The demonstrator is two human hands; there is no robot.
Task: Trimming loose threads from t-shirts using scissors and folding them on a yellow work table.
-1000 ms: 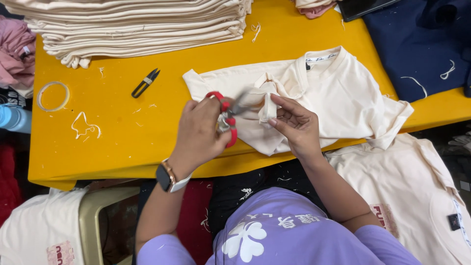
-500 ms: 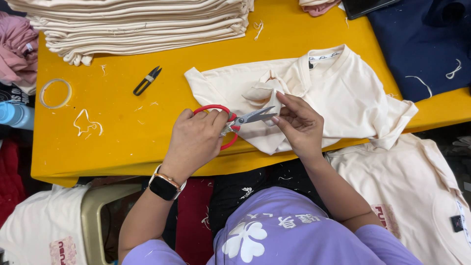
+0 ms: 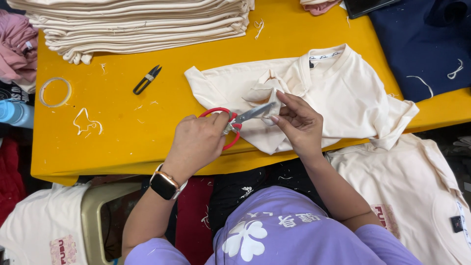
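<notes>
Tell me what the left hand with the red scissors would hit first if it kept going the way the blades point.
Probably the cream T-shirt, at the bunched fold pinched by the right hand. The left hand aims the scissors right at it.

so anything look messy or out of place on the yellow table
Mostly loose offcuts: pale thread and fabric scraps lie scattered on the yellow table, more near the folded stack. The cream shirt lies rumpled, one corner over the table's near edge. A small black thread snip lies open, apart from the hands.
</notes>
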